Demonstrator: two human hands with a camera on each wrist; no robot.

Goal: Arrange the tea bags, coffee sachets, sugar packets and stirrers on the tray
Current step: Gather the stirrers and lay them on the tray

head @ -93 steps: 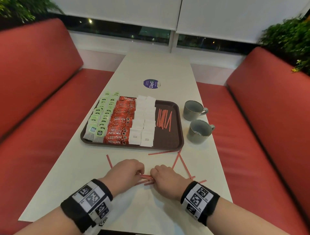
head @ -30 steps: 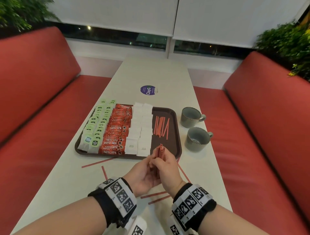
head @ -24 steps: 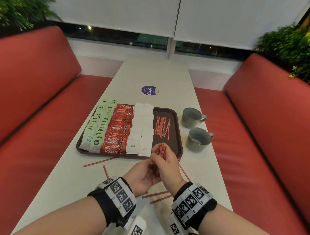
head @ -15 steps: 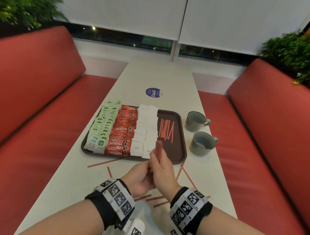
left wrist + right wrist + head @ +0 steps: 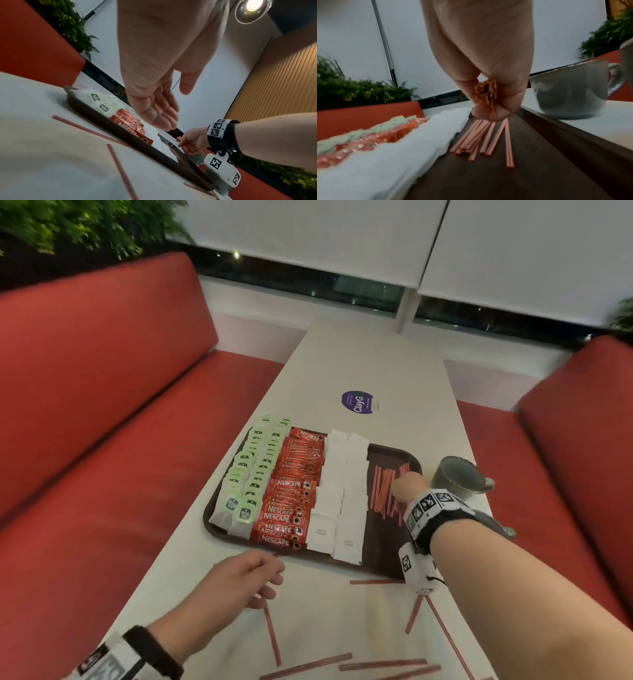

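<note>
right hand (image 5: 489, 86) gripping stirrers (image 5: 485, 93), left hand (image 5: 239, 580) loose

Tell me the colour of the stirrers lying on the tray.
Red-orange stirrers, clearest in the right wrist view.

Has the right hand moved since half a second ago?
Yes. The right hand, gripping a bundle of stirrers, went forward from the tray's near edge to above the stirrers on the tray.

**Three views over one table**

The head camera looks forward and down along the long white table (image 5: 373, 371) from above. The left wrist camera sits low near the tabletop, facing up past the palm. The right wrist camera hovers close inside the dark brown plastic tray (image 5: 488, 175). All three share that tray (image 5: 394, 453) (image 5: 154, 152).
</note>
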